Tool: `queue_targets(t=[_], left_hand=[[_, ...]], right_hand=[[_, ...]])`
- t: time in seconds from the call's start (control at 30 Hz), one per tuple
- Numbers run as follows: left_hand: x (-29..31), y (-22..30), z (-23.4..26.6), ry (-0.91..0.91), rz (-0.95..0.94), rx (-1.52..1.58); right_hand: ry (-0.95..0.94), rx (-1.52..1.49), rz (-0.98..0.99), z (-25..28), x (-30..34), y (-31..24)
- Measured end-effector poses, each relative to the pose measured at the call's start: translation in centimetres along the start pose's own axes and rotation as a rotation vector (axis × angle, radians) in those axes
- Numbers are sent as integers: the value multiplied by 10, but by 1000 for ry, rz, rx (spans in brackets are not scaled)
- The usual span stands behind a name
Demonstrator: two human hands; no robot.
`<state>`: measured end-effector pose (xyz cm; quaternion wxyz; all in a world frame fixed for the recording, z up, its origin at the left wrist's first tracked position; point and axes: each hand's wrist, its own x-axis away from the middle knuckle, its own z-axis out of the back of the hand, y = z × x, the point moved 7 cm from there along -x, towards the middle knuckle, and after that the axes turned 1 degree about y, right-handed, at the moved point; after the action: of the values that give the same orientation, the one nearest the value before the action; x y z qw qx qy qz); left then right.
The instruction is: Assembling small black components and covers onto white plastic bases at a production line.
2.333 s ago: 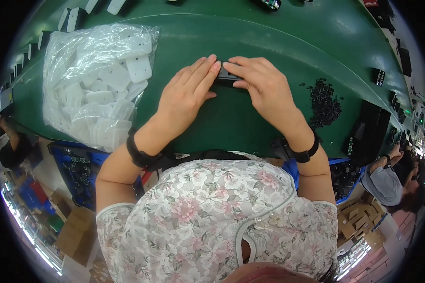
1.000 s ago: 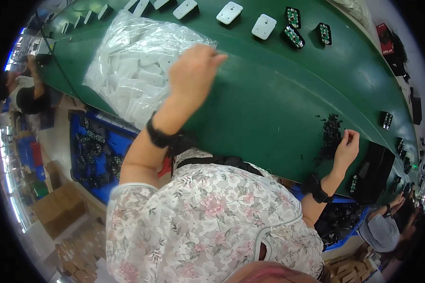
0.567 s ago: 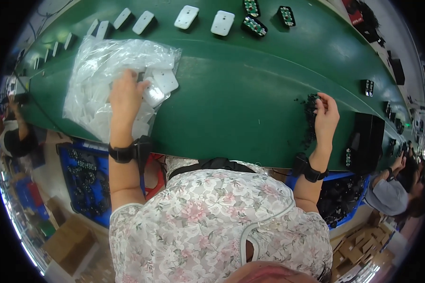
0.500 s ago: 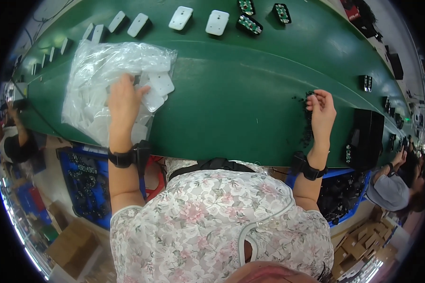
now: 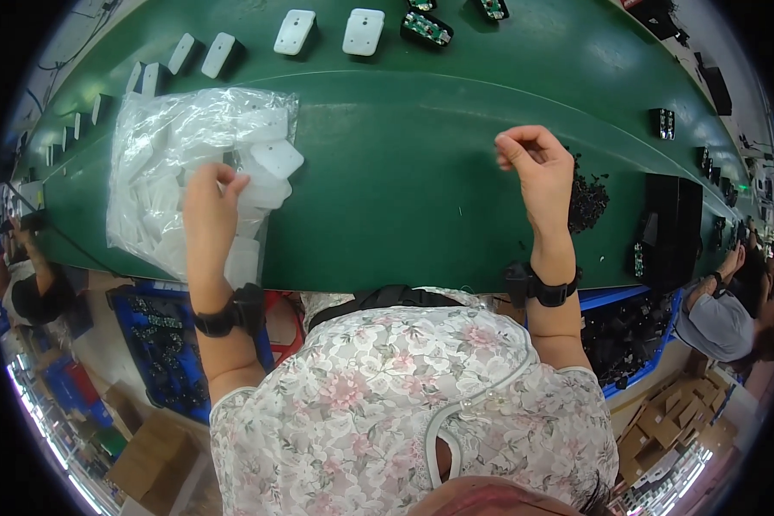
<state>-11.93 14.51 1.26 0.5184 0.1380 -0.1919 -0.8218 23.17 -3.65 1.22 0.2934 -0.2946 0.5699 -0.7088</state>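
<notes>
Left hand (image 5: 210, 206) hovers over the clear plastic bag (image 5: 131, 142); right hand (image 5: 542, 176) is well right of the bag; both have fingers bent toward thumbs, pinching what I cannot tell; a white rounded-rectangular plastic plate (image 5: 278, 159) lies at the bag's right edge, long axis roughly crosswise, left hand nearer; farther right of the bag, tiny black parts (image 5: 592, 205) lie heaped.

From here I see a green worktable (image 5: 387, 206): clear plastic bag (image 5: 224, 103) of white plates (image 5: 277, 159) by the left hand (image 5: 211, 206), white-topped cases (image 5: 363, 34) beyond; right of the right hand (image 5: 543, 176), small black parts (image 5: 589, 202), then a black box (image 5: 681, 232).
</notes>
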Motion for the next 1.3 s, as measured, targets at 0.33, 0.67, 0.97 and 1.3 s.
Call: queue_targets(t=[0.33,0.67,0.97,1.3], left_hand=[[15,159,-40,-21,-430,577],[12,192,-57,21,-578,683],[15,182,-68,-2,-547,651],[13,163,-115,-547,74,1307]], right_hand=[[-308,-395,-51,-55,21,-23],[-124,-48,179,-53,30,-28],[-118,115,323,-46,35,-36],[-30,254,444,-44,43,-33]])
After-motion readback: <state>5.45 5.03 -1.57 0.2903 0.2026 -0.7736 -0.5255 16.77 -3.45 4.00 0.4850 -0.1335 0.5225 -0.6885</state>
